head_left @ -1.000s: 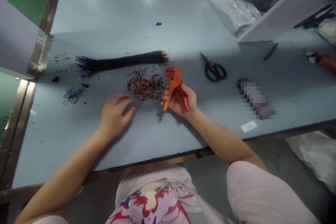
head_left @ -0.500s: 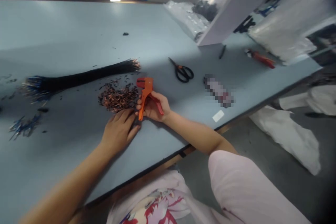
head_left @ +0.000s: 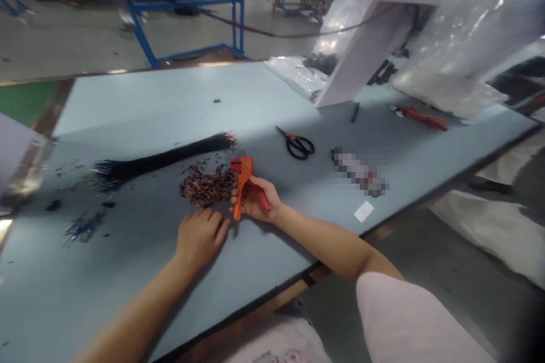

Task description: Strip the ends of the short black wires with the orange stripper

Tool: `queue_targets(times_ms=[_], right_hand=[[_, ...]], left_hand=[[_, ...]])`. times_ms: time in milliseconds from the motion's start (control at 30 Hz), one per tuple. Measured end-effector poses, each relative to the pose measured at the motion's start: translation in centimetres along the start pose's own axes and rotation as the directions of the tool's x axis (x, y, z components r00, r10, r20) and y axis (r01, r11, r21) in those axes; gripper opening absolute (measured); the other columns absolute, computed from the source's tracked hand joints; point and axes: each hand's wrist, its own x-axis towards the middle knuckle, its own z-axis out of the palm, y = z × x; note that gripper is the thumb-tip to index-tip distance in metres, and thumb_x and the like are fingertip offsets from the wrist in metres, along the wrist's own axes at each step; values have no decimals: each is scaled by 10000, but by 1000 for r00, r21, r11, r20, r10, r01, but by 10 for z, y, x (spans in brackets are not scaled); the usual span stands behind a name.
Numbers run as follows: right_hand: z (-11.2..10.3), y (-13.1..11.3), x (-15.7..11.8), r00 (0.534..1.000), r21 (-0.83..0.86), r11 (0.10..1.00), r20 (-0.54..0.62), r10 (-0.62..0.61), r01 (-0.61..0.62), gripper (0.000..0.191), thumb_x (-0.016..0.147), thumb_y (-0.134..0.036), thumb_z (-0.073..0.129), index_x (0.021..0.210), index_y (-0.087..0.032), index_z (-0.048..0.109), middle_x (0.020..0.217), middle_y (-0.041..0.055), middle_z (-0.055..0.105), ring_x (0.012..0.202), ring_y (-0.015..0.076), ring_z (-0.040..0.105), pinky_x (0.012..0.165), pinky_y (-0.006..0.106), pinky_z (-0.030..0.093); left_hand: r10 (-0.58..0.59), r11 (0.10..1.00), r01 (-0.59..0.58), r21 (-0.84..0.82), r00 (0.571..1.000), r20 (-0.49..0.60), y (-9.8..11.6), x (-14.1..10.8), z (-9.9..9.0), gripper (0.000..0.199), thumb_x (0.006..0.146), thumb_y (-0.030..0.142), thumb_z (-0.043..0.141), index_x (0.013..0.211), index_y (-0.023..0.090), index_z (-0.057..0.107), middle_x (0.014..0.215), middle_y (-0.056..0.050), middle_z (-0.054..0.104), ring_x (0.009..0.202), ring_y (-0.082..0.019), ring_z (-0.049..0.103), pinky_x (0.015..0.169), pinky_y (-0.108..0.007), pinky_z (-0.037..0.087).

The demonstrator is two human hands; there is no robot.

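I've got the right hand (head_left: pixel 258 199) wrapped around the orange-and-red hand tool (head_left: pixel 243 173), head up, handles spread, just right of the copper-and-black scrap pile (head_left: pixel 205 186). Left hand (head_left: pixel 201 233) is palm down on the table (head_left: pixel 255 272), fingers loosely bent near the pile; can't tell if anything's under them. Clear plastic bag (head_left: pixel 293 75) at the back has dark stuff (head_left: pixel 321 62) in it, too blurry for me to name.
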Motion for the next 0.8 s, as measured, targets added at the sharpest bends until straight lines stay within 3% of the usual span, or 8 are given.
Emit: queue_targets(times_ms=[167, 267, 567, 800], right_hand=[[-2, 2, 1, 1000, -22, 1000, 9, -20, 20, 321, 909, -357, 402, 924, -106, 602, 779, 95, 680, 711, 218, 675, 705, 415, 587], [-3, 4, 2, 999, -53, 998, 7, -38, 38, 296, 911, -343, 444, 907, -105, 620, 767, 85, 686, 692, 204, 670, 725, 415, 584], [-3, 6, 1, 997, -102, 992, 10, -74, 75, 290, 907, -329, 493, 897, -96, 666, 788, 91, 701, 702, 201, 673, 723, 395, 579], [-4, 8, 1, 996, -122, 989, -8, -85, 84, 326, 922, -329, 464, 885, -86, 679, 791, 105, 706, 701, 210, 679, 704, 385, 574]], left_hand=[[-89, 988, 91, -127, 996, 21, 2, 0, 5, 231, 904, 355, 494, 874, 173, 634, 997, -110, 636, 971, -275, 583, 831, -412, 470], [-117, 977, 120, -177, 993, 31, 5, -1, 9, 217, 894, 353, 514, 943, 180, 634, 1084, -108, 613, 1030, -283, 555, 877, -428, 459], [-142, 973, 168, -162, 977, 157, 14, -4, 8, 204, 904, 322, 468, 884, 186, 618, 904, -78, 645, 852, -240, 617, 707, -354, 464], [-151, 967, 191, -171, 963, 226, 17, -1, 5, 181, 874, 322, 502, 920, 184, 609, 945, -77, 657, 888, -271, 623, 733, -393, 482]])
